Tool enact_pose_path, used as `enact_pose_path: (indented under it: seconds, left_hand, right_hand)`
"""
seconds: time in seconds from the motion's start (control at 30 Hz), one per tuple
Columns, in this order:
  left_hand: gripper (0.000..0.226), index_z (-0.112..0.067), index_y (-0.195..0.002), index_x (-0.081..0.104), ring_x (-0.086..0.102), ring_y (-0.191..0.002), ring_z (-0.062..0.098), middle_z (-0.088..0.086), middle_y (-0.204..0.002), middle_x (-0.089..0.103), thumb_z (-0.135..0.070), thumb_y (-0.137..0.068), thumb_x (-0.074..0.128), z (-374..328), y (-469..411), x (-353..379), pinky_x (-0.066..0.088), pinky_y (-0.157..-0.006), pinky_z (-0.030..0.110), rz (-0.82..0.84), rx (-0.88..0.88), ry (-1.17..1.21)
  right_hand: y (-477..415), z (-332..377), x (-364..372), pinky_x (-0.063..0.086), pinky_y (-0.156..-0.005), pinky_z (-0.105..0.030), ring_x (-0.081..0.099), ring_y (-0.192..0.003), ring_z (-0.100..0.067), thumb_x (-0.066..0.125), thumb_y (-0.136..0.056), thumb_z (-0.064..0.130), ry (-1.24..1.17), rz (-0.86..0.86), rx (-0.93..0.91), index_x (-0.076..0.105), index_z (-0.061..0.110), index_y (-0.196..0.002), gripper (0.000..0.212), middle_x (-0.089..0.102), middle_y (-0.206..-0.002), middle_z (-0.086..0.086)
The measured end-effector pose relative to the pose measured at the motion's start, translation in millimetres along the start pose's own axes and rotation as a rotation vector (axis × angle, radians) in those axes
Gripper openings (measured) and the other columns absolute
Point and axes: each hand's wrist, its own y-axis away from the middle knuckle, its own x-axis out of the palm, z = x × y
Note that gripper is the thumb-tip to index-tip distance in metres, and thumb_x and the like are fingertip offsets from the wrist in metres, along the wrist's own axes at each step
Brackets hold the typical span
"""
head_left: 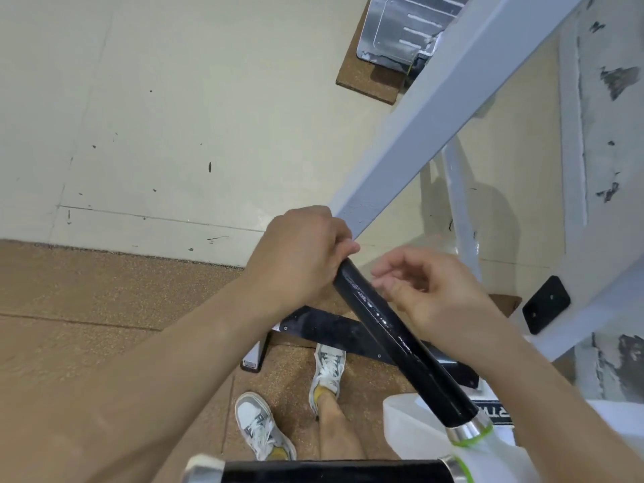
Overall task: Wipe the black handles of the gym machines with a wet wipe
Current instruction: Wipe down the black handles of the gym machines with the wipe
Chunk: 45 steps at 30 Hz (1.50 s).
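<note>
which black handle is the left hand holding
The diagonal handle, gripped at its upper end by the left hand; the other handle along the bottom edge is untouched.

The black handle (393,329) is smooth and very shiny, with wet-looking streaks on it, and the metal ring (468,428) at its low end is bright silver like a mirror. The big slanted beam (435,109) is metal with smooth pale paint that does not shine, and the wall (599,134) beside it has white paint that is chipped and patchy. The brown mat (104,291) looks rough and grainy with tiny specks, the pale floor (156,116) past it is smooth with dark scuff marks, and the shoes (256,423) look soft, with cloth laces.
</note>
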Motion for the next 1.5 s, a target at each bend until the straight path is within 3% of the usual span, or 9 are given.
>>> enact_pose_path:
  seconds: [0.23, 0.37, 0.47, 0.6, 0.83, 1.0, 1.13, 1.33, 1.5]
  left_hand:
    - [0.024, -0.018, -0.089, 0.066, 0.059, -0.082, 0.027, 0.001, -0.081, 0.053, -0.031, -0.097, 0.048, -28.6, 2.0, 3.0, 0.035, -0.062, 0.031, 0.150, 0.077, -0.259]
    - [0.022, -0.021, -0.104, 0.071, 0.049, -0.084, 0.019, 0.001, -0.089, 0.047, -0.018, -0.094, 0.052, -24.3, 9.6, -2.4, 0.035, -0.070, 0.027, 0.267, 0.156, -0.013]
    - [0.017, -0.019, -0.099, 0.073, 0.050, -0.087, 0.018, 0.000, -0.089, 0.055, -0.021, -0.088, 0.060, -12.4, -2.8, -4.2, 0.039, -0.075, 0.027, 0.237, 0.169, -0.062]
    - [0.038, -0.029, -0.119, 0.062, 0.053, -0.070, -0.008, -0.015, -0.083, 0.066, -0.020, -0.083, 0.069, -7.8, -6.8, -6.3, 0.038, -0.071, 0.005, 0.123, -0.025, 0.120]
    - [0.061, -0.034, -0.127, 0.052, 0.063, -0.083, 0.005, -0.013, -0.104, 0.065, 0.002, -0.080, 0.066, -9.4, 12.8, -7.1, 0.055, -0.081, 0.029, 0.047, -0.017, 0.284]
    - [0.024, -0.023, -0.105, 0.071, 0.060, -0.087, 0.011, -0.008, -0.107, 0.056, -0.024, -0.082, 0.073, 0.7, 22.8, 0.1, 0.052, -0.082, 0.037, 0.052, 0.000, 0.078]
    - [0.027, -0.024, -0.107, 0.072, 0.052, -0.104, 0.018, -0.006, -0.111, 0.060, -0.036, -0.084, 0.063, 5.4, 26.8, 1.7, 0.046, -0.084, 0.034, 0.032, 0.109, -0.096]
    - [0.034, -0.020, -0.103, 0.072, 0.059, -0.105, 0.022, -0.005, -0.112, 0.067, -0.044, -0.082, 0.058, 0.7, 24.9, -0.9, 0.051, -0.082, 0.035, 0.056, 0.157, -0.200]
    - [0.042, -0.019, -0.100, 0.072, 0.057, -0.110, 0.023, -0.006, -0.118, 0.067, -0.054, -0.081, 0.056, -5.6, 23.1, 1.3, 0.048, -0.081, 0.032, 0.059, 0.127, -0.219]
  right_hand:
    - [-7.1, -8.9, -15.1, 0.049, -0.067, -0.028, 0.058, -0.059, -0.008, 0.056, -0.090, 0.005, -0.190, -0.026, 0.087, 0.069, 0.021, -0.079, 0.024, 0.070, -0.068, 0.005]
    - [-1.5, -10.9, -24.0, 0.050, -0.061, -0.016, 0.059, -0.066, -0.012, 0.056, -0.092, 0.008, -0.441, 0.209, 0.143, 0.069, 0.019, -0.098, 0.018, 0.070, -0.079, -0.003]
    - [-10.4, -4.9, -14.9, 0.059, -0.075, -0.028, 0.068, -0.079, -0.029, 0.060, -0.091, 0.017, -0.462, 0.203, 0.158, 0.062, 0.027, -0.112, 0.024, 0.071, -0.096, -0.009]
    - [-35.6, 1.3, -10.2, 0.057, -0.072, -0.025, 0.072, -0.070, -0.011, 0.072, -0.081, 0.032, -0.293, 0.155, 0.118, 0.064, 0.021, -0.109, 0.031, 0.075, -0.078, -0.004]
    - [-60.2, 0.6, 0.9, 0.059, -0.071, -0.029, 0.070, -0.065, -0.021, 0.079, -0.076, 0.013, -0.285, 0.141, 0.084, 0.069, 0.003, -0.080, 0.015, 0.070, -0.067, -0.013]
    - [-55.2, -15.4, -3.1, 0.056, -0.071, -0.027, 0.065, -0.064, -0.015, 0.065, -0.086, 0.000, -0.322, 0.265, 0.164, 0.066, 0.001, -0.090, 0.004, 0.070, -0.080, -0.022]
    - [-52.4, -12.8, -4.1, 0.058, -0.083, -0.034, 0.069, -0.077, -0.025, 0.068, -0.086, 0.014, -0.496, 0.296, 0.193, 0.065, 0.006, -0.091, 0.010, 0.072, -0.087, -0.023]
    - [-51.6, -14.1, 5.1, 0.052, -0.058, -0.022, 0.062, -0.054, -0.012, 0.067, -0.084, 0.002, -0.344, 0.211, 0.091, 0.060, 0.008, -0.072, 0.015, 0.064, -0.063, -0.012]
    - [-39.1, -20.1, -5.6, 0.054, -0.062, -0.029, 0.060, -0.054, -0.015, 0.066, -0.084, 0.002, -0.295, 0.254, 0.116, 0.061, 0.008, -0.071, 0.015, 0.065, -0.059, -0.014]
